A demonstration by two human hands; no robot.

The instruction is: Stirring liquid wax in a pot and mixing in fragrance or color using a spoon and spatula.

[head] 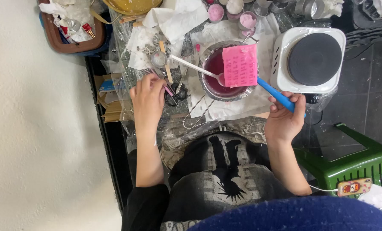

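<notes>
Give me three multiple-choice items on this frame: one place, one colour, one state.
1. Where is the hot plate?
A. right of the pot
B. left of the pot
C. on the green stool

2. What colour is the handle in the right hand?
A. red
B. blue
C. yellow

3. What does the metal pot hold?
A. nothing
B. clear water
C. dark pink liquid

Answers: 1 A, it sits past the pot's right rim. 2 B, the blue handle shows above the fingers. 3 C, pink liquid fills it around the spoon.
</notes>
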